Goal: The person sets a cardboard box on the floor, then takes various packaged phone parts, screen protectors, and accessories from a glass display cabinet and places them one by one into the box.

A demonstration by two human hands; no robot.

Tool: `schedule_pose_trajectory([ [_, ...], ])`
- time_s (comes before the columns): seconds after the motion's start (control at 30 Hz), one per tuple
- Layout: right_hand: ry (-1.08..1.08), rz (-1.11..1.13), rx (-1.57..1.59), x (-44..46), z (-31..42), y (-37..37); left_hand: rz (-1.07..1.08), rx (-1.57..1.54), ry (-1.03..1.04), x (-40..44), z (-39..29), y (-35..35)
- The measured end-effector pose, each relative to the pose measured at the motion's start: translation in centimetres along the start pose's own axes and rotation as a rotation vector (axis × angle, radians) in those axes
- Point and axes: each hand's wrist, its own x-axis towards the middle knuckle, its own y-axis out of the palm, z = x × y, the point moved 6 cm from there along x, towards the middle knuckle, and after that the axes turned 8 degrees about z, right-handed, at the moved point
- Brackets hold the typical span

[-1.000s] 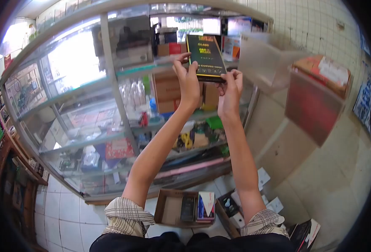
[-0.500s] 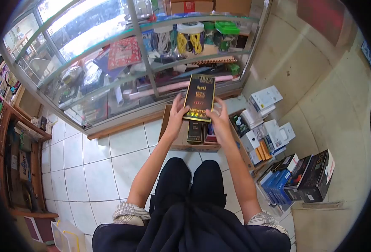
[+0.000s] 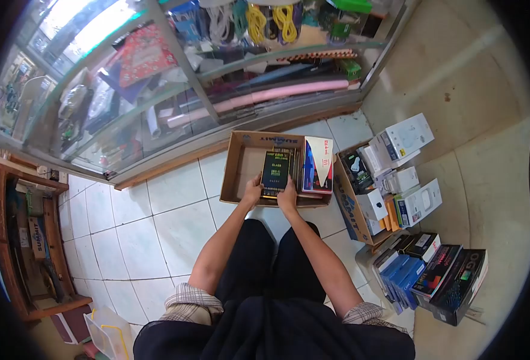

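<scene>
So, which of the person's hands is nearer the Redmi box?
The right hand, just left of the Redmi box; the left hand is farther, at the left edge of the black box.

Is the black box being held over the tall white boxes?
No, both the left hand and right hand hold the black box at the brown carton.

"SUMMIT" stands upside down on the open carton (image 3: 232,171), again on the fuller carton (image 3: 350,211) and on a narrow box (image 3: 37,239) at left. The black pack (image 3: 275,170) reads "GLASS"; a dark box (image 3: 460,289) shows "OG".
</scene>
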Motion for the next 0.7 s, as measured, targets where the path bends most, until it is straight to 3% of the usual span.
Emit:
schedule_pose_trajectory([
  [0.17,-0.13,-0.037,-0.134,3.2,-3.2,1.0,0.06,0.085,0.076,5.5,3.0,0.5],
  [0.23,-0.35,-0.055,-0.351,3.5,-2.0,1.3,-0.115,0.451,0.078,6.9,3.6,0.4],
  [0.27,-0.376,0.031,-0.337,3.6,-2.2,1.4,-0.096,0.464,0.076,7.5,4.1,0.4],
  [0.3,-0.362,0.036,-0.339,4.0,-2.6,1.3,-0.09,0.46,0.063,8.1,4.0,0.3],
  [0.37,-0.372,0.098,-0.588,4.4,-2.9,1.6,0.022,0.006,-0.032,9.3,4.7,0.5],
  [0.4,-0.348,0.125,-0.679,4.2,-2.6,1.5,0.078,-0.08,0.004,10.0,4.7,0.9],
  [0.53,-0.29,0.13,-0.729,4.2,-3.2,1.8,0.107,-0.032,-0.015,10.9,5.5,1.9],
  [0.6,-0.318,0.055,-0.805,4.1,-3.1,1.8,0.041,0.238,0.093,10.7,5.1,2.2],
  [0.7,-0.235,0.099,-0.87,4.2,-2.7,2.0,0.108,0.173,0.049,10.7,5.1,2.0],
])
